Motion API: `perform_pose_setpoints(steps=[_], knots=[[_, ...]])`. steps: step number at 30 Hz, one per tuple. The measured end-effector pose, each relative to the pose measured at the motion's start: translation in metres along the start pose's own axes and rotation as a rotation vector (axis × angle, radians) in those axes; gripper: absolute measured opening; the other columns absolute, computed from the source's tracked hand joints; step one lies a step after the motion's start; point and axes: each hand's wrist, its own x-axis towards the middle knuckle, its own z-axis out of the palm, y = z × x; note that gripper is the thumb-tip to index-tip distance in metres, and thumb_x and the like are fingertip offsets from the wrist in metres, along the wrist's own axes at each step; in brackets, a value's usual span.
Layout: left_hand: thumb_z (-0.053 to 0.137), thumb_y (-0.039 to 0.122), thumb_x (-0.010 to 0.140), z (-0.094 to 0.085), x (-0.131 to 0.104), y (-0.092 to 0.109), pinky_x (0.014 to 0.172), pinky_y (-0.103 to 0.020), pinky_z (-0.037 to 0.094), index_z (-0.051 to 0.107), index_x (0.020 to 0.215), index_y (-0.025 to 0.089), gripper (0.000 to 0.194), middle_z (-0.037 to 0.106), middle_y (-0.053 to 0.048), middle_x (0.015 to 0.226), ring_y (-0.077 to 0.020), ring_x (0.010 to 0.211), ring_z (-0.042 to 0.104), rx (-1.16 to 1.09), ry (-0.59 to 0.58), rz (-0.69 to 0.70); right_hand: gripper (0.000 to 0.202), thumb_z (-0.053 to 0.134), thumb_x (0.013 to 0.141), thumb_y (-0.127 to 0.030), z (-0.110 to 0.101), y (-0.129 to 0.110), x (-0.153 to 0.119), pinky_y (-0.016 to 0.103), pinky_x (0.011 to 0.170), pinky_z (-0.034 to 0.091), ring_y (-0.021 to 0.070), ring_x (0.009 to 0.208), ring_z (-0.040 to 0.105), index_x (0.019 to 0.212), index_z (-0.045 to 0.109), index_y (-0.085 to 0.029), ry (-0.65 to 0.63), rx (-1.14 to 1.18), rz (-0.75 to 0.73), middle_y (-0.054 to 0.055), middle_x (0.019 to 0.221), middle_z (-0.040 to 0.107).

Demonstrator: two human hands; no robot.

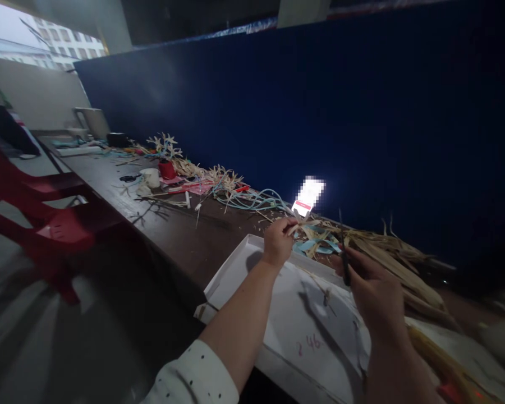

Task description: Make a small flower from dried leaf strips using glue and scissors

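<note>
My left hand (279, 242) is closed in a pinch above the far edge of a shallow white box (273, 325). Between its fingertips is a pale strip of dried husk (293, 229). To the right, my right hand (376, 294) grips a thin dark-handled blade (345, 264), which points upward; whether it is scissors or a knife I cannot make out. A small twig-like piece (326, 296) lies in the box, near red handwritten figures. Just beyond the hands are light-blue ribbon (315, 246) scraps.
A lit phone (306, 196) leans at the back by the dark blue partition (244, 112). Long dried husks (404, 269) lie at right. Along the table are blue cord (252, 197), a red spool (167, 170) and scissors (128, 178). A red chair (63, 230) stands at left.
</note>
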Motion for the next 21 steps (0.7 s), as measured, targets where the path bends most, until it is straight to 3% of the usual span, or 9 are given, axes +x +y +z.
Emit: perform_pose_setpoints(steps=[9, 14, 21], knots=[[0.061, 0.013, 0.073, 0.0, -0.001, 0.011, 0.075, -0.025, 0.049, 0.068, 0.086, 0.015, 0.015, 0.069, -0.005, 0.085, -0.0139, 0.078, 0.064, -0.067, -0.017, -0.023, 0.054, 0.073, 0.061, -0.044, 0.001, -0.003, 0.001, 0.024, 0.052, 0.047, 0.0157, 0.058, 0.061, 0.106, 0.069, -0.015, -0.016, 0.017, 0.188, 0.005, 0.074, 0.07], [0.06, 0.013, 0.074, 0.001, 0.0, 0.008, 0.077, -0.026, 0.05, 0.067, 0.087, 0.016, 0.015, 0.069, -0.005, 0.089, -0.0142, 0.082, 0.064, -0.093, -0.01, 0.045, 0.054, 0.072, 0.061, -0.044, 0.002, 0.001, 0.002, 0.025, 0.049, 0.045, 0.0178, 0.058, 0.061, 0.105, 0.07, -0.014, -0.078, -0.027, 0.217, 0.004, 0.065, 0.067], [0.055, 0.015, 0.081, -0.003, -0.003, 0.02, 0.088, -0.029, 0.048, 0.066, 0.086, 0.017, 0.013, 0.069, -0.007, 0.097, -0.015, 0.094, 0.063, -0.067, -0.014, 0.189, 0.046, 0.07, 0.063, -0.044, 0.002, 0.002, 0.001, 0.026, 0.053, 0.047, 0.017, 0.059, 0.061, 0.099, 0.071, -0.015, -0.157, -0.046, 0.192, 0.003, 0.069, 0.068]])
